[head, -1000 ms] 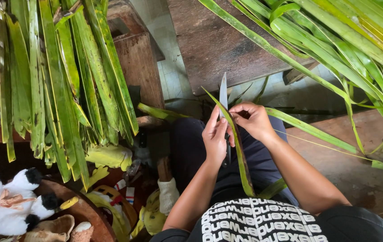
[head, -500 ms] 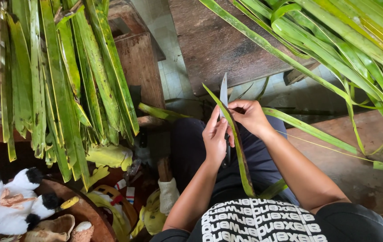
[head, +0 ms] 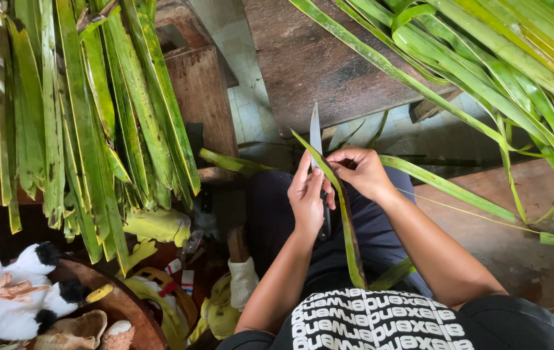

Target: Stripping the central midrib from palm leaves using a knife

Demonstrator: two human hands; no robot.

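My left hand (head: 308, 201) grips a knife (head: 315, 133) with a long pale blade pointing away from me, its dark handle showing below my palm. My right hand (head: 361, 170) pinches a long green leaf strip (head: 349, 233) that runs from the blade's edge down over my lap. The leaf's tip rises just left of my right fingers and lies against the blade. Both hands sit close together above my dark-clothed knees.
A stack of cut green leaves (head: 82, 116) hangs over a wooden bench (head: 202, 97) at left. More long leaves (head: 504, 65) spread across a dark wooden table (head: 316, 58) at upper right. A black-and-white plush toy (head: 11, 291) and yellow items lie lower left.
The knife and my left hand have shifted slightly left and up. My right hand stays on the leaf, moved only a little.
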